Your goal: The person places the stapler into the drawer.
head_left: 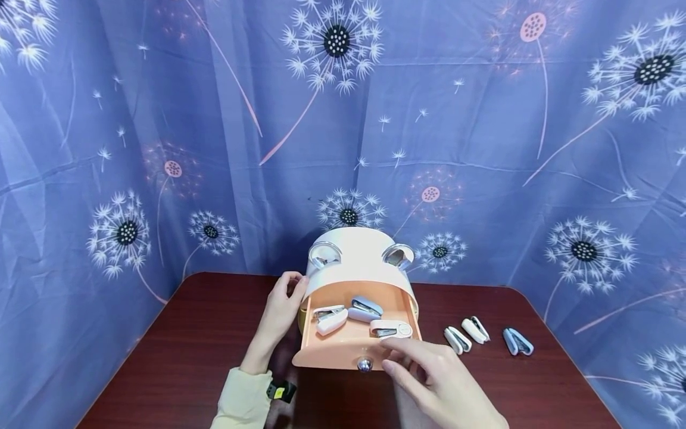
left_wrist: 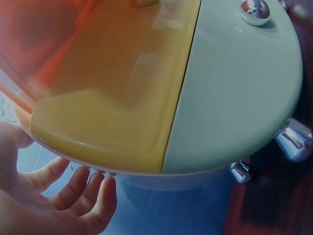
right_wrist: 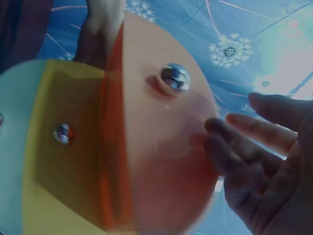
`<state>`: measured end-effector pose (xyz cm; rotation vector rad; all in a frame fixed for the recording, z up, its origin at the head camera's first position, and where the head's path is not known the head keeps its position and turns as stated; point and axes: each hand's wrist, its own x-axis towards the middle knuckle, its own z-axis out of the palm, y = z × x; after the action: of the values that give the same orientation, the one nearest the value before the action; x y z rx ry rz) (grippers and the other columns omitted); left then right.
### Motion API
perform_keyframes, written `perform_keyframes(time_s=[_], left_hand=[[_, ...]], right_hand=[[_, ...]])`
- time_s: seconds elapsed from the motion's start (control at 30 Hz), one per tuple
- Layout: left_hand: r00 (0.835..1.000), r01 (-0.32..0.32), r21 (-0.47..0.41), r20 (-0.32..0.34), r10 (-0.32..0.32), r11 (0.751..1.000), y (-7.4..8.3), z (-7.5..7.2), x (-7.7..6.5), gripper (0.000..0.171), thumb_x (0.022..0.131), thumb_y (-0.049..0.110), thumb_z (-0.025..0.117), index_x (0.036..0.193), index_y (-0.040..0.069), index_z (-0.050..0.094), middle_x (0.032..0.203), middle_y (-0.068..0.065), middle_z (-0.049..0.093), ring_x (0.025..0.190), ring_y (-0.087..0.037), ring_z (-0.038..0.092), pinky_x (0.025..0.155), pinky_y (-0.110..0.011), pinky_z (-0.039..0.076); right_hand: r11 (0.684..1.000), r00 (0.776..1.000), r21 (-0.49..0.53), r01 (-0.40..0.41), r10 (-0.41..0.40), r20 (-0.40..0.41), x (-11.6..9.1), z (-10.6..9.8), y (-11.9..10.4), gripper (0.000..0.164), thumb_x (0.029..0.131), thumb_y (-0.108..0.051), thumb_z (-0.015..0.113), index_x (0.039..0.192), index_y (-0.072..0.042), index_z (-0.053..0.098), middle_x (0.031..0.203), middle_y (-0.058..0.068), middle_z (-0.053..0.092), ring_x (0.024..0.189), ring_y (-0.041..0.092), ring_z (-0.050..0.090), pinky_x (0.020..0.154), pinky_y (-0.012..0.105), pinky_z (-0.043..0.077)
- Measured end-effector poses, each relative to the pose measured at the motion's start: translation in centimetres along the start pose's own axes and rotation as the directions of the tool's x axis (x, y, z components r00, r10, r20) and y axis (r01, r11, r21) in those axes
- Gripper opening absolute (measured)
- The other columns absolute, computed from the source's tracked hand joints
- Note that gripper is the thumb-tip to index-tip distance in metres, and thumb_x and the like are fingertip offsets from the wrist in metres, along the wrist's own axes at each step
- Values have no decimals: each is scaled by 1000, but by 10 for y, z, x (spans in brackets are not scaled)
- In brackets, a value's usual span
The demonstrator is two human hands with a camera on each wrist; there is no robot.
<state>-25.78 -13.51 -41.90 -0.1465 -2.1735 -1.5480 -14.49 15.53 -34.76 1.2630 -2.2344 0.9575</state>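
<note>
A white rounded drawer cabinet (head_left: 355, 250) stands on the table with its top peach drawer (head_left: 327, 357) pulled out. Inside lie a white-and-pink mini stapler (head_left: 332, 322), a blue stapler (head_left: 366, 308) and a pale pink stapler (head_left: 390, 329). My left hand (head_left: 280, 313) is against the cabinet's left side, fingers loosely bent along its wall. At the right part of the drawer front, my right hand (head_left: 436, 372) has its fingertips by the top edge, close to the pale pink stapler. Its fingers are relaxed, with nothing gripped.
Right of the cabinet, two white staplers (head_left: 457, 340) (head_left: 475, 329) and a blue stapler (head_left: 517, 341) lie on the dark red table (head_left: 214, 333). Below the peach drawer are a yellow drawer (left_wrist: 107, 122) and a green drawer (left_wrist: 234, 93). A blue dandelion curtain (head_left: 241, 196) hangs behind.
</note>
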Motion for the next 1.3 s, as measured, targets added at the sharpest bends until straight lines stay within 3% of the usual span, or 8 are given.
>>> perform_keyframes(time_s=[0.13, 0.27, 0.43, 0.6, 0.73, 0.9, 1.13, 1.3], left_hand=[[1000, 3, -3, 4, -3, 1000, 0, 0, 1, 25, 99, 29, 59, 108, 6, 61, 100, -8, 61, 90, -19, 57, 79, -33, 45], [1000, 8, -6, 10, -8, 1000, -1, -1, 1, 25, 99, 29, 59, 109, 6, 61, 100, -8, 60, 90, -19, 56, 79, -32, 45], [1000, 5, -3, 1, -5, 1000, -2, -2, 1, 26, 99, 30, 59, 109, 6, 61, 101, -8, 60, 90, -19, 56, 79, -33, 44], [1000, 3, -2, 3, -3, 1000, -2, -1, 1, 25, 99, 29, 59, 109, 6, 61, 102, -9, 60, 91, -19, 55, 80, -33, 44], [1000, 3, -1, 6, -3, 1000, -2, 0, 1, 26, 99, 29, 59, 109, 5, 61, 102, -9, 60, 91, -19, 56, 80, -33, 45], [1000, 0, -12, 10, 0, 1000, -1, 0, 1, 26, 99, 29, 59, 109, 5, 61, 101, -9, 60, 90, -20, 56, 79, -33, 45], [1000, -8, -20, 14, 8, 1000, -2, 0, 2, 27, 99, 30, 59, 109, 6, 61, 100, -8, 60, 89, -19, 56, 78, -32, 45], [1000, -8, -26, 8, 8, 1000, -2, -1, 1, 25, 99, 29, 60, 108, 5, 61, 100, -9, 60, 90, -19, 56, 79, -32, 45]], right_hand=[[991, 990, 114, -72, 57, 127, 2, 7, 2, 23, 98, -16, 61, 119, -23, 64, 93, -20, 64, 79, -4, 60, 69, 15, 47], [984, 973, 116, -134, 108, 204, 3, 13, 3, 19, 100, -24, 59, 118, -27, 63, 94, -22, 63, 84, -3, 60, 74, 19, 49], [971, 936, 112, -211, 167, 310, 4, 20, 2, 24, 100, -31, 57, 124, -30, 61, 109, -20, 61, 89, -3, 59, 78, 23, 49], [962, 901, 148, -228, 151, 408, 5, 27, 5, 28, 101, -35, 55, 128, -27, 58, 115, -16, 59, 85, -4, 58, 73, 21, 50], [981, 929, 107, -160, 113, 352, 4, 33, 7, 24, 101, -33, 56, 123, -27, 61, 112, -17, 61, 89, -4, 58, 76, 19, 49], [999, 985, -47, 23, -14, 173, 5, 40, 9, 20, 94, -19, 67, 113, -27, 67, 108, -20, 63, 102, -1, 58, 84, 15, 45], [986, 991, -120, 119, -110, 80, 6, 36, 14, 25, 88, -8, 73, 108, -21, 71, 104, -16, 67, 97, -1, 61, 81, 15, 47], [978, 987, -131, 162, -157, 45, 8, 36, 16, 21, 90, -10, 70, 109, -20, 71, 105, -13, 67, 102, 5, 61, 85, 18, 47]])
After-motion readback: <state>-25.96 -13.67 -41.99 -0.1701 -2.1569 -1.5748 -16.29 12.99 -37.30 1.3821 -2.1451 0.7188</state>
